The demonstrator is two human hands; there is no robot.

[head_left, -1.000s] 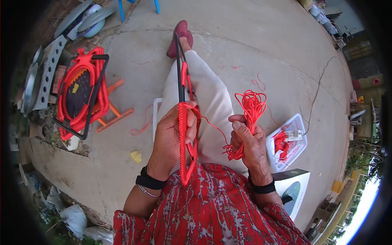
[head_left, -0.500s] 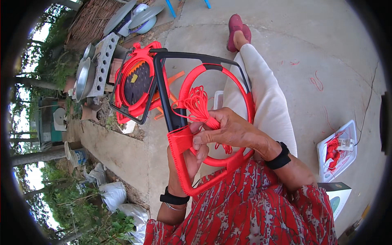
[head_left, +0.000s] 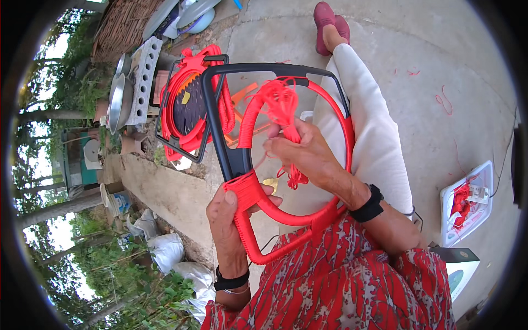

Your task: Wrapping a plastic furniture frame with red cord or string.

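Observation:
In front of me is a black frame (head_left: 217,110) with a ring inside it, much of both wrapped tightly in red cord. My left hand (head_left: 231,214) grips the frame's wrapped corner, thumb on the near face and fingers behind. Within the ring's opening, my right hand (head_left: 308,151) is closed round a bundle of red cord (head_left: 281,104). Loops of the bundle fan out above the fist, and more cord hangs below it. The wrapping (head_left: 245,187) beside my left thumb lies in close turns; part of the frame's upper side is bare black.
Left of my work stands a stack of similar red-wrapped frames (head_left: 190,110) over an orange stool (head_left: 242,99). A white plastic basket (head_left: 466,203) with red cord sits on the concrete at right, beside a box (head_left: 459,267). Metal pans (head_left: 118,104) and white sacks (head_left: 165,250) lie farther left.
My right hand has moved up and right, away from the wrapped corner, with the cord bundle in it. My left hand has shifted to the corner's outer side, thumb now on the wrapping.

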